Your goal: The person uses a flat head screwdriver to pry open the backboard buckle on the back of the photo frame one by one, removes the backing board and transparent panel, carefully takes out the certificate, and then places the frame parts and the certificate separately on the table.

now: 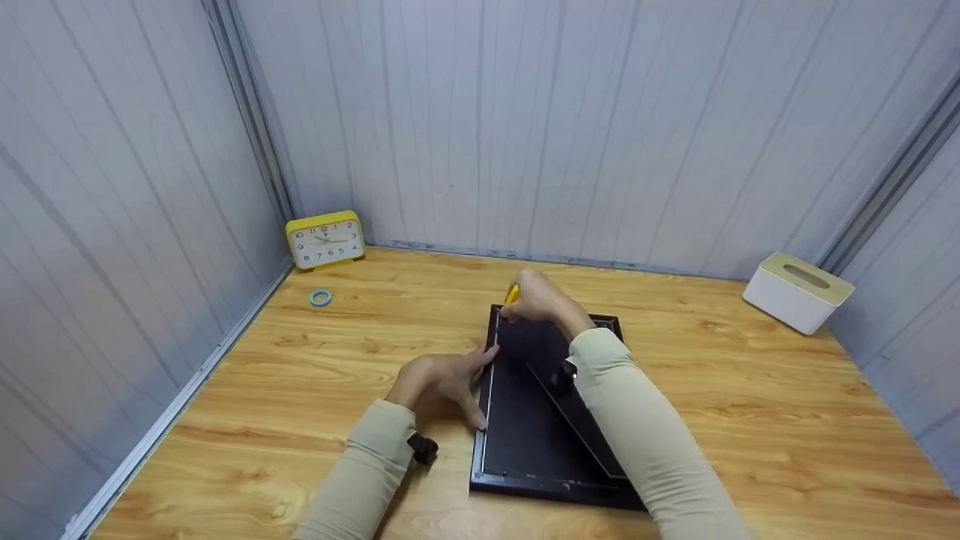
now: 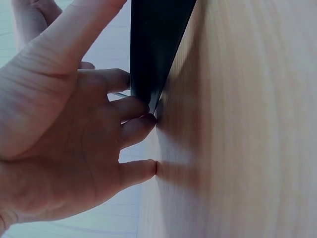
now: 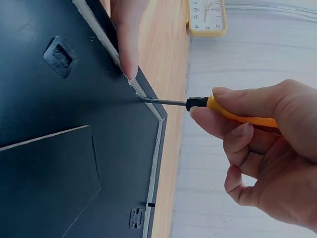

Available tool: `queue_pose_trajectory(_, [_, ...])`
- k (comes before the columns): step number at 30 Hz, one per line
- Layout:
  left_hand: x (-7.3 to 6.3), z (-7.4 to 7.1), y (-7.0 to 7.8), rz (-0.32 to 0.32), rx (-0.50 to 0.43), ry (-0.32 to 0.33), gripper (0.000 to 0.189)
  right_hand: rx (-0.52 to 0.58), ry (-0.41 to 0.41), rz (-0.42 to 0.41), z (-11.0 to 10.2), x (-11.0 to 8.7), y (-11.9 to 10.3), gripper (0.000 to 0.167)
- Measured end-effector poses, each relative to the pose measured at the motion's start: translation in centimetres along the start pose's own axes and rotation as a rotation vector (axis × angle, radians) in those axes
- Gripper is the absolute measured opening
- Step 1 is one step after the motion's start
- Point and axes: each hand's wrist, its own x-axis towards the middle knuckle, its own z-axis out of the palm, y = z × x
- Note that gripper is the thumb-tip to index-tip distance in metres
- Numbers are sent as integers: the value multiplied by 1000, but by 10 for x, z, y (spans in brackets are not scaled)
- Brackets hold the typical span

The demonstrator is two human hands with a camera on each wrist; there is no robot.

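A black picture frame [image 1: 525, 435] lies back side up on the wooden table. Its backing panel carries an angled stand flap [image 3: 49, 178] and a metal hanger [image 3: 60, 57]. My right hand [image 1: 534, 298] pinches the yellow handle of a screwdriver [image 3: 242, 118] between thumb and fingers. The thin metal tip meets the groove along the frame's inner edge, near the far left corner. Against the frame's left side rests my left hand [image 1: 450, 379], thumb and fingers spread apart. In the left wrist view, its fingertips [image 2: 141, 128] touch the frame's side close to the tabletop.
A yellow alarm clock [image 1: 326, 241] stands at the back left corner, with a small blue ring [image 1: 320, 298] in front of it. A white tissue box [image 1: 787, 300] with a wood-tone lid sits at the back right. Pale panel walls [image 1: 465, 127] enclose the table.
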Motion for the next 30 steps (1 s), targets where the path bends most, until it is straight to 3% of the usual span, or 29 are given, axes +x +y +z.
queue_pose_trajectory(8, [1, 2, 1, 24, -29, -16, 137, 51, 50, 49, 1, -16, 11, 11])
queue_pose_trajectory(15, [-14, 2, -8, -30, -31, -2, 140, 87, 30, 45, 13, -22, 9, 8])
queue_pose_trajectory(24, [-21, 2, -16, -45, -67, 5, 139, -13, 20, 68, 24, -30, 20, 14])
queue_pose_trajectory(30, [-21, 2, -16, -49, -63, 7, 140, 122, 40, 91, 27, -46, 36, 20])
